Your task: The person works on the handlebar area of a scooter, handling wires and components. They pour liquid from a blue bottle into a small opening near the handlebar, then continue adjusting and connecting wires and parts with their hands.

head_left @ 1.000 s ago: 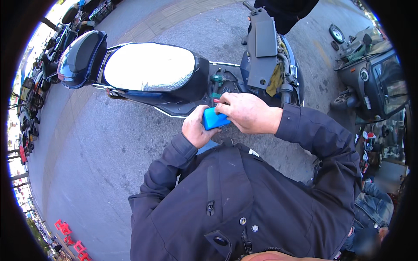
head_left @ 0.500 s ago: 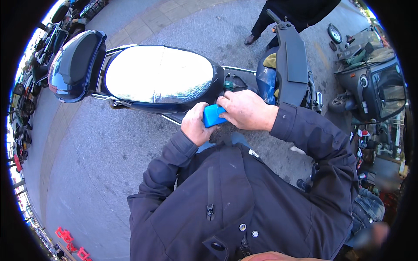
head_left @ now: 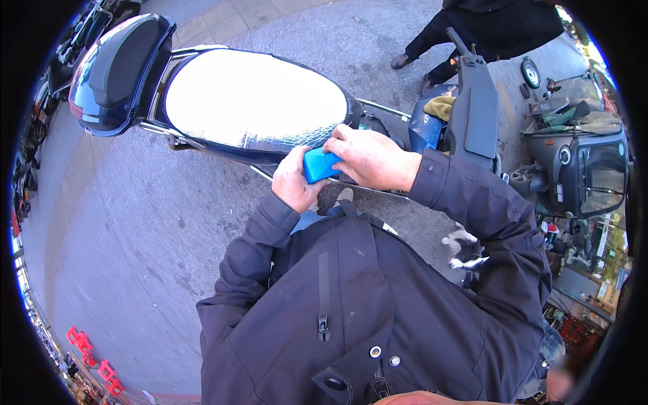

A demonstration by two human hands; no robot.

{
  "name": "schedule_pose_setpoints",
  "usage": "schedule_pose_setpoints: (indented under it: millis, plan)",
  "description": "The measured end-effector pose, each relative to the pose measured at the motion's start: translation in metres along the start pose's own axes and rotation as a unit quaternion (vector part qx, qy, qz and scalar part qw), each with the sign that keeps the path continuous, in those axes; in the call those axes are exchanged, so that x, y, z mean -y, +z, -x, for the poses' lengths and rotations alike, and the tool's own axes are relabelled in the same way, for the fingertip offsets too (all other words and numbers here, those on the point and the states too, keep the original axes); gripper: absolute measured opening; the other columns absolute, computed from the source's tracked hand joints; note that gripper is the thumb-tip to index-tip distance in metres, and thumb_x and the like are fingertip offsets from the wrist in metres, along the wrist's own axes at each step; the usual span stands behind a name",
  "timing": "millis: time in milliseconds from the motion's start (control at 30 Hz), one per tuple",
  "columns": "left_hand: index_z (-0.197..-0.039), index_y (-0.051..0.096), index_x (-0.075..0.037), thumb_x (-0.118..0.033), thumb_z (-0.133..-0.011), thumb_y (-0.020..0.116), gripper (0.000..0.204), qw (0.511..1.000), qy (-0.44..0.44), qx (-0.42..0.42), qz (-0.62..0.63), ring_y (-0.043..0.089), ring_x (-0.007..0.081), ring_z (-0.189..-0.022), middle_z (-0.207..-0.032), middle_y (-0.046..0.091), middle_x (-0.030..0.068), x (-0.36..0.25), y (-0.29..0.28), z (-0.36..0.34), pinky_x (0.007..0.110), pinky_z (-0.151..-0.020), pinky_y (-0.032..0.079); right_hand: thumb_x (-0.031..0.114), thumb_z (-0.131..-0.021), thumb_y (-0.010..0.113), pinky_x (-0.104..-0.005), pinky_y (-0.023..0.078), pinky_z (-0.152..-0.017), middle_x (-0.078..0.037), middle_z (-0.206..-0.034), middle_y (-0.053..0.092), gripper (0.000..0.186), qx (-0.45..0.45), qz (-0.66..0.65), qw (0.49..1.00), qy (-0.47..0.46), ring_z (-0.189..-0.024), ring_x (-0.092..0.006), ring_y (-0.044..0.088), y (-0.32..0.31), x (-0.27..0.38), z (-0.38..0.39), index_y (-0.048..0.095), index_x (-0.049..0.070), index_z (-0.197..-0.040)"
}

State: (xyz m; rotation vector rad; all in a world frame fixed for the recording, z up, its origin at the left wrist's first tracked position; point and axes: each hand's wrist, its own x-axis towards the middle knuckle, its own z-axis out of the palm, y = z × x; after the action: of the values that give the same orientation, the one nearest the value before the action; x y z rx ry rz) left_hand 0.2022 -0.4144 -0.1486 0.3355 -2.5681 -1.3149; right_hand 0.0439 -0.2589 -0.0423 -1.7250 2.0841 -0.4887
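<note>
My left hand (head_left: 293,182) is closed round a small blue box (head_left: 317,167), holding it by its left side. My right hand (head_left: 368,158) has its fingers bent onto the box's right end. Both hands are in front of a dark scooter, just below the near edge of its seat, which has a silver quilted cover (head_left: 253,91). A black top case (head_left: 118,71) sits at the scooter's rear. At its front are the handlebar panel (head_left: 476,108), a blue bag (head_left: 425,131) and an olive cloth (head_left: 439,108).
A person in dark trousers (head_left: 493,20) is beyond the handlebars. A parked scooter with a windscreen (head_left: 574,175) and a loose wheel (head_left: 530,71) are at the right. A black-and-white animal (head_left: 462,246) is beside my right arm. Red plastic stools (head_left: 81,344) lie lower left; more scooters line the left.
My hands have shifted slightly up and left with the blue box. The other person has moved rightward, and the black-and-white animal has come into view.
</note>
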Motion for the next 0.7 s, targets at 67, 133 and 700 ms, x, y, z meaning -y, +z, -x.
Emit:
schedule_pose_setpoints:
  millis: [67, 133, 700]
  plan:
    - [-0.126, 0.059, -0.003, -0.015, -0.07, 0.094, 0.067, 0.999, -0.028, -0.017, 0.005, 0.071, 0.0406, -0.104, -0.11, 0.07, 0.0224, 0.008, 0.004, 0.003, 0.044, -0.089, 0.057, 0.011, -0.087, 0.077, -0.0475, 0.058, -0.082, -0.019, -0.112, 0.065, 0.031, -0.038, -0.023, 0.999, -0.017, -0.097, -0.0399, 0.071, -0.005, -0.004, -0.009, 0.068, 0.003, -0.115]
    - [-0.125, 0.059, -0.003, -0.016, -0.07, 0.094, 0.067, 0.999, -0.036, -0.039, -0.005, 0.071, 0.0404, -0.103, -0.109, 0.07, 0.0222, 0.015, 0.004, 0.007, 0.044, -0.088, 0.057, 0.008, -0.086, 0.076, -0.047, 0.058, -0.084, -0.02, -0.111, 0.066, 0.033, -0.068, -0.042, 0.997, 0.008, -0.099, -0.0402, 0.07, -0.016, -0.015, -0.023, 0.069, 0.005, -0.119]
    - [-0.124, 0.061, -0.002, -0.022, -0.074, 0.094, 0.063, 0.982, -0.142, -0.124, -0.018, 0.073, 0.0328, -0.101, -0.111, 0.072, 0.0182, 0.006, -0.026, 0.083, 0.04, -0.089, 0.057, 0.015, -0.088, 0.076, -0.049, 0.057, -0.092, -0.026, -0.119, 0.066, 0.049, -0.121, 0.079, 0.96, 0.24, -0.106, -0.0441, 0.07, 0.196, -0.203, -0.148, 0.058, -0.001, -0.131]
